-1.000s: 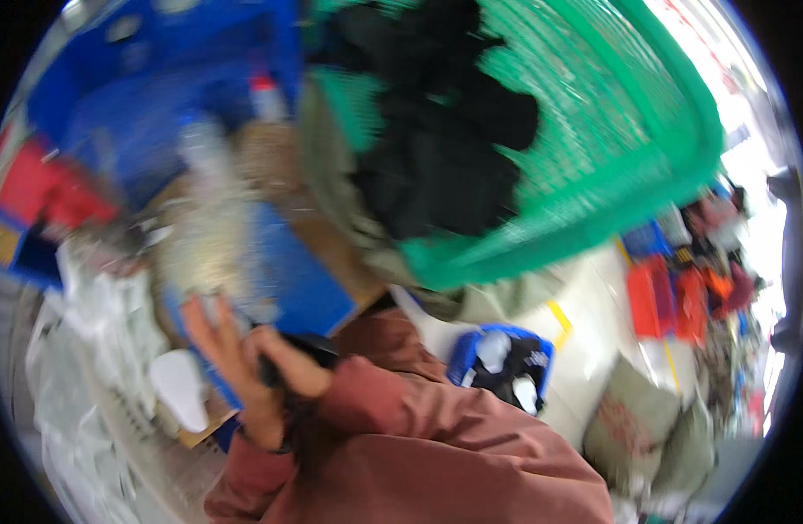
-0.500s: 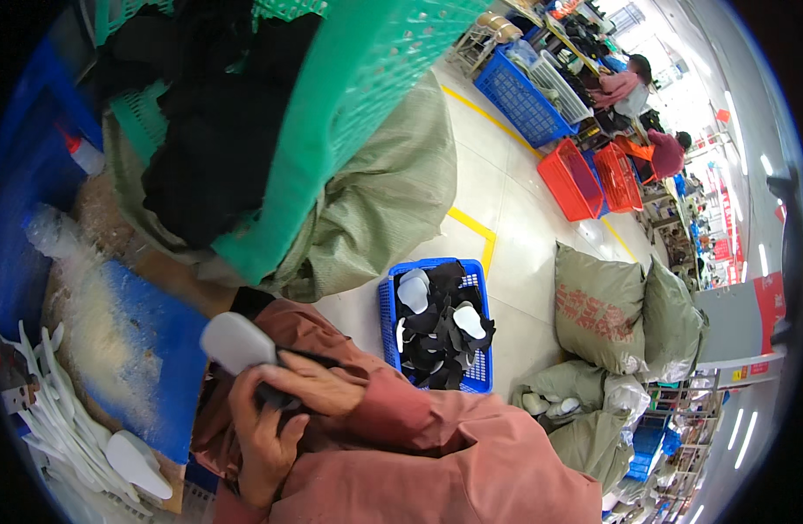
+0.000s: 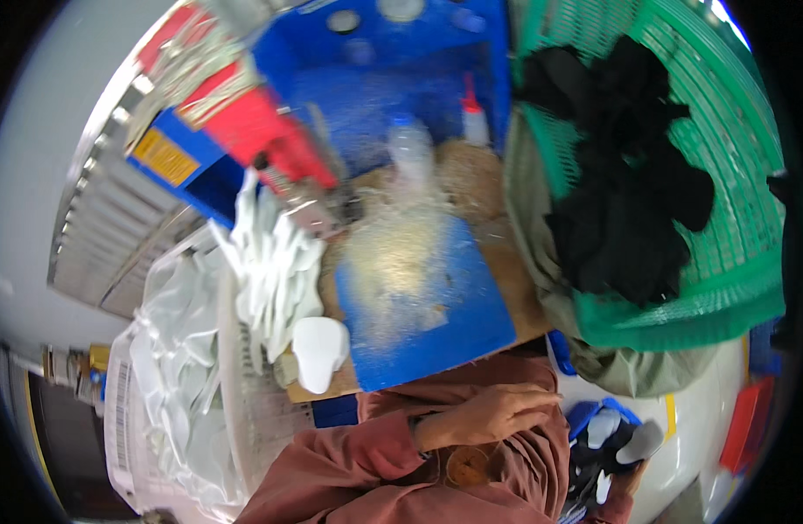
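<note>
One left hand (image 3: 498, 416) is stretching out straight and empty across the lap (image 3: 467, 384), while the right hand (image 3: 627, 482) is gripping a pale pad (image 3: 641, 441) at the right edge of the blue basket (image 3: 582, 417), seemingly depositing it, calling for release.

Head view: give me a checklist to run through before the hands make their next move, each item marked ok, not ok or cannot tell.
1. Left hand empty: cannot tell; its fingers are extended over the lap, palm side hidden.
2. Right hand on the grey rounded flat piece: ok; it appears to grip it.
3. Right hand near the blue plastic basket: ok.
4. Flat blue work board clean: not ok; pale residue covers much of it.
5. Clear plastic bottle with blue cap upright: ok; cap tightness cannot be told.
6. Stacked white curved pieces beside the board: ok; left of it.
</note>
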`<state>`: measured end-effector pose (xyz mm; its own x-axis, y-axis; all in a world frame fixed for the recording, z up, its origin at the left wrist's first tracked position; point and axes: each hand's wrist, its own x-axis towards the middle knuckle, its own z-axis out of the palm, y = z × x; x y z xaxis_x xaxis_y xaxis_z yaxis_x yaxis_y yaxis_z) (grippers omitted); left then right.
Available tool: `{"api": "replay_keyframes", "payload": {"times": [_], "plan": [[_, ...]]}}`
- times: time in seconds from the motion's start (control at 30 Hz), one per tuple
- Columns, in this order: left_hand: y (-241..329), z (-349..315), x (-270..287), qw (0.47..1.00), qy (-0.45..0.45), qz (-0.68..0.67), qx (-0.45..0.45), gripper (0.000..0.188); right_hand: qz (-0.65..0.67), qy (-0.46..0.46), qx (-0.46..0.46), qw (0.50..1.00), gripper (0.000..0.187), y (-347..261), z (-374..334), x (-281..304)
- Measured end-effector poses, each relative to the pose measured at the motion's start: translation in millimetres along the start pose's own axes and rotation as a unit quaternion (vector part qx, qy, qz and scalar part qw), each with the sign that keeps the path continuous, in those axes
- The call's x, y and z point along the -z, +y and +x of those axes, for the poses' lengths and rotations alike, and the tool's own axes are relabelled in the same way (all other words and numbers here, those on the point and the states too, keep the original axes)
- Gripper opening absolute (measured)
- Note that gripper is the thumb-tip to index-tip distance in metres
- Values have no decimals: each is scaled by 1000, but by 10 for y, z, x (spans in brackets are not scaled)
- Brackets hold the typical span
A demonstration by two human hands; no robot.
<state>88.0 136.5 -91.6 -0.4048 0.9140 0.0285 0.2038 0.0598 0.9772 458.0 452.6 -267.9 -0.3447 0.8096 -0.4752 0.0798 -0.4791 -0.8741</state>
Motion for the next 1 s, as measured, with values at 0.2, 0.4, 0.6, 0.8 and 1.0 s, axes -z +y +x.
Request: {"api": "replay_keyframes", "payload": {"times": [0.2, 0.4, 0.6, 0.8, 1.0], "plan": [[-47, -1440, 1391, 923, 323, 167, 127, 28, -41, -133, -174, 975, 45, 760, 233, -288], [-75, -2254, 1931, 819, 425, 358, 145, 30, -569, -357, 132, 729, 38, 291, -56, -1864], [269, -934, 1716, 893, 324, 311, 16, 28, -368, -522, 309, 705, 33, -850, -1068, -3783], [347, 907, 1170, 839, 224, 430, -247, 37, -374, -505, 396, 669, 30, -717, -1246, -3932], [12, 1604, 1024, 823, 128, 511, -214, 32, -336, -526, 336, 706, 31, -495, -1035, -3779]]}}
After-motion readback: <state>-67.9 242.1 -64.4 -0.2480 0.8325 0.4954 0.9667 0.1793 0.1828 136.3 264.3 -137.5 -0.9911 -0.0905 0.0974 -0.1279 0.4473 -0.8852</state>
